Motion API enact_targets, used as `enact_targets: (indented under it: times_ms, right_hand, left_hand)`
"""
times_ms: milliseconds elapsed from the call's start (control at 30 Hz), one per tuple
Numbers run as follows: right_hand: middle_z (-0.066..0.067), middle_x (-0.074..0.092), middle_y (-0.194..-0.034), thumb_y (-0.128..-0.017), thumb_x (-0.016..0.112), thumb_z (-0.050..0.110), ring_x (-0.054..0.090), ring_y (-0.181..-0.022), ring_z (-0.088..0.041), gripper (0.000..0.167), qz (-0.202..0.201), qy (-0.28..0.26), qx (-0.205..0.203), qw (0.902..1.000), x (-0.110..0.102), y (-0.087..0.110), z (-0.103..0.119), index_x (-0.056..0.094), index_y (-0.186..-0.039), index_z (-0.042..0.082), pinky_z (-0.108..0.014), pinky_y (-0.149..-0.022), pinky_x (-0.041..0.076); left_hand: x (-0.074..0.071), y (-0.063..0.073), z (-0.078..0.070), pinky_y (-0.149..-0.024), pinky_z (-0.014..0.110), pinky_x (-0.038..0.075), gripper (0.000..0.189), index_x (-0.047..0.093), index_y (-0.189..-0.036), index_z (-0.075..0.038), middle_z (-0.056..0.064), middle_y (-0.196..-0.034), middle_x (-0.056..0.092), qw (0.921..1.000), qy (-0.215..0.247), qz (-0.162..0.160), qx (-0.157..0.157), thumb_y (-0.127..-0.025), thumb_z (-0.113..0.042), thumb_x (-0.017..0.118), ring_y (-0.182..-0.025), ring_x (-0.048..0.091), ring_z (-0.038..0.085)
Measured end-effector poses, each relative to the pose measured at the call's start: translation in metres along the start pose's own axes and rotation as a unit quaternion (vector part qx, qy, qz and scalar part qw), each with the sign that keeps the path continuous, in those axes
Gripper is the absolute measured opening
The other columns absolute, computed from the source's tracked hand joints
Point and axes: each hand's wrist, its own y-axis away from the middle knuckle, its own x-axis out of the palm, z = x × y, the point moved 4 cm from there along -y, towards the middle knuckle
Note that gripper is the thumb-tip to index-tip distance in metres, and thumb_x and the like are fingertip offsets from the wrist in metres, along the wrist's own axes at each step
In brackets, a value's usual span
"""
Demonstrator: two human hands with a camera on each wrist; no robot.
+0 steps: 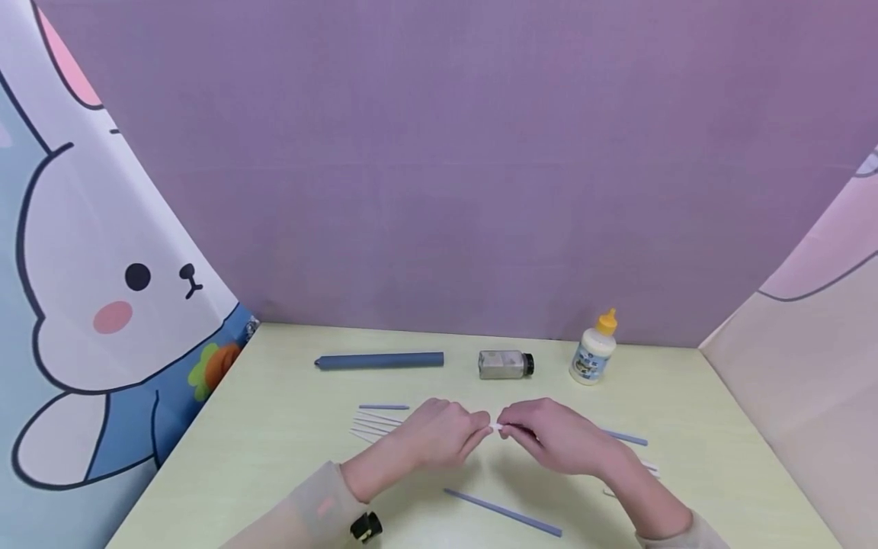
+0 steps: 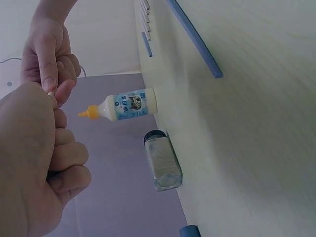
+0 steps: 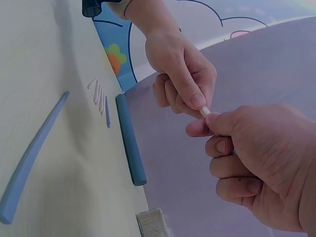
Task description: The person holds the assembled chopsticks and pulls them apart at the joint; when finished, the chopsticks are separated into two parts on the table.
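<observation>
A short white stick (image 3: 205, 111), perhaps rolled paper, is pinched between both hands, mostly hidden by the fingers. My left hand (image 1: 446, 433) holds one end between thumb and forefinger. From the other side, my right hand (image 1: 559, 435) pinches the opposite end, the remaining fingers curled in. Both hands are raised above the table, with their fingertips nearly meeting. Below them on the table lies a slim blue stick (image 1: 504, 512). Several thin white sticks (image 1: 366, 425) lie in a row by the left forearm, beside a short blue stick (image 1: 384, 407).
Along the back of the pale table (image 1: 288, 435) are a thick blue roll (image 1: 381, 361), a clear jar (image 1: 501, 364) on its side with a black lid, and an upright glue bottle (image 1: 591, 357). Another blue stick (image 1: 627, 438) and white sticks (image 1: 650, 467) lie partly behind the right arm.
</observation>
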Motion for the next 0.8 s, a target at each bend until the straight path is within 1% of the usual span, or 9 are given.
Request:
enact_targets:
  times_ms: [100,200,333,433,467,533,667,800]
  right_hand:
    - [0.017,0.06,-0.086,-0.108,0.063,0.015,0.05,-0.077,0.007,0.013,0.0,0.002,-0.009,1.0,-0.002,0.002,0.0,0.071,-0.101,0.022,-0.016,-0.072,0.049]
    - [0.016,0.06,-0.086,-0.107,0.063,0.014,0.05,-0.077,0.006,0.013,-0.006,0.004,-0.016,0.9999,-0.003,0.003,0.0,0.07,-0.1,0.022,-0.015,-0.072,0.049]
    - [0.014,0.059,-0.083,-0.107,0.064,0.012,0.049,-0.076,0.006,0.015,-0.015,0.003,-0.018,0.9997,-0.004,0.003,-0.001,0.068,-0.097,0.022,-0.014,-0.072,0.048]
    - [0.014,0.058,-0.083,-0.106,0.064,0.01,0.048,-0.075,0.006,0.016,-0.017,0.002,-0.015,0.9997,-0.003,0.003,-0.001,0.068,-0.096,0.023,-0.014,-0.072,0.048]
    - [0.015,0.058,-0.083,-0.106,0.064,0.01,0.049,-0.076,0.006,0.016,-0.017,0.002,-0.016,0.9997,-0.003,0.003,-0.001,0.068,-0.097,0.023,-0.014,-0.072,0.048]
    - [0.016,0.059,-0.085,-0.106,0.064,0.01,0.05,-0.077,0.006,0.016,-0.014,-0.001,-0.021,0.9997,-0.003,0.004,-0.001,0.069,-0.098,0.023,-0.014,-0.072,0.048]
    - [0.015,0.062,-0.087,-0.107,0.063,0.011,0.051,-0.078,0.007,0.015,-0.005,-0.008,-0.04,0.9991,-0.005,0.006,0.0,0.07,-0.101,0.023,-0.013,-0.072,0.048]
    - [0.015,0.059,-0.086,-0.108,0.062,0.012,0.049,-0.077,0.007,0.015,0.007,-0.014,-0.041,0.9991,-0.005,0.006,0.0,0.068,-0.1,0.024,-0.011,-0.072,0.046]
  left_hand:
    - [-0.001,0.0,0.0,-0.05,0.02,0.026,0.036,0.048,-0.081,-0.019,-0.011,-0.058,0.026,0.9999,0.005,0.003,0.01,-0.114,-0.033,0.047,-0.051,0.029,0.004]
    - [-0.001,0.0,-0.001,-0.05,0.019,0.026,0.036,0.049,-0.081,-0.018,-0.011,-0.058,0.025,0.9998,0.019,0.002,0.011,-0.114,-0.032,0.047,-0.051,0.028,0.003]
    - [-0.001,0.0,-0.004,-0.049,0.017,0.026,0.035,0.05,-0.082,-0.017,-0.011,-0.059,0.026,0.9991,0.041,0.0,-0.007,-0.114,-0.03,0.047,-0.05,0.028,0.003]
    - [-0.003,0.001,-0.006,-0.048,0.017,0.026,0.035,0.051,-0.082,-0.017,-0.012,-0.058,0.026,0.9988,0.046,0.001,-0.019,-0.114,-0.029,0.047,-0.05,0.029,0.002]
    - [-0.004,0.001,-0.007,-0.048,0.017,0.026,0.035,0.051,-0.082,-0.016,-0.011,-0.058,0.026,0.9988,0.045,0.002,-0.019,-0.114,-0.029,0.048,-0.049,0.028,0.002]
    - [-0.004,0.001,-0.008,-0.048,0.016,0.025,0.035,0.051,-0.082,-0.016,-0.011,-0.058,0.026,0.9989,0.044,0.004,-0.014,-0.114,-0.029,0.048,-0.049,0.028,0.002]
    - [-0.005,0.004,-0.009,-0.047,0.016,0.024,0.034,0.051,-0.082,-0.015,-0.011,-0.058,0.025,0.9992,0.038,0.007,0.005,-0.114,-0.028,0.05,-0.049,0.027,0.002]
    - [-0.006,0.006,-0.011,-0.047,0.016,0.023,0.034,0.052,-0.083,-0.015,-0.011,-0.058,0.025,0.9992,0.038,0.004,0.014,-0.114,-0.027,0.049,-0.049,0.026,0.001]
